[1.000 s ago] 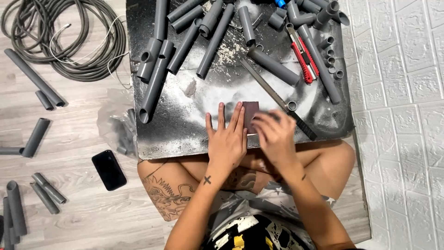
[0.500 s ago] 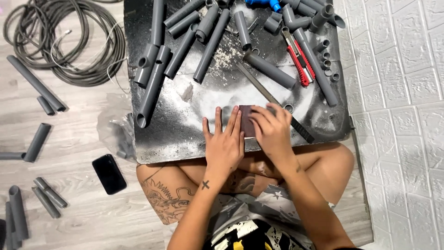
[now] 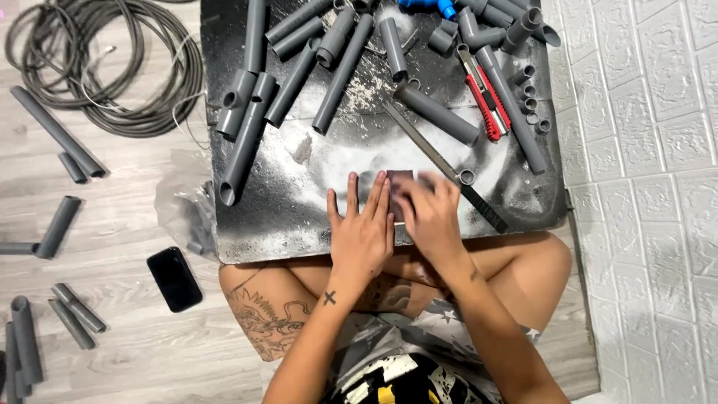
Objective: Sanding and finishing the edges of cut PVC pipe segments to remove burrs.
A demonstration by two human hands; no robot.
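Landmark: dark square metal sheet dusted w/ pale powder (image 3: 299, 217), resting on our lap; all places given rel. to it
Sandpaper: small brownish rectangular abrasive sheet (image 3: 400, 187) lying flat near the sheet's near edge, centre-right
Left hand (image 3: 363, 232): open, fingers spread flat; palm down, pinning the abrasive sheet's left side
Right hand (image 3: 432, 217): blurred, fingers curled over smth pressed onto the abrasive; we cannot tell what it grips, piece hidden
Step in hand, our judgement: rubbing a small part on the abrasive; to do it well we'd keep the left palm firm so the paper doesn't creep; hold the part square, even pressure, short strokes
Saw blade: long thin grey metal blade w/ black end (image 3: 449, 168) lying diagonal just right of our hands; touching or not, can't tell
Knife: red-and-black utility knife (image 3: 486, 97) toward far right
Pipes: grey plastic pipe lengths (image 3: 344, 71) strewn across far half
Phone: black slab phone (image 3: 174, 278) on floor, left of the sheet
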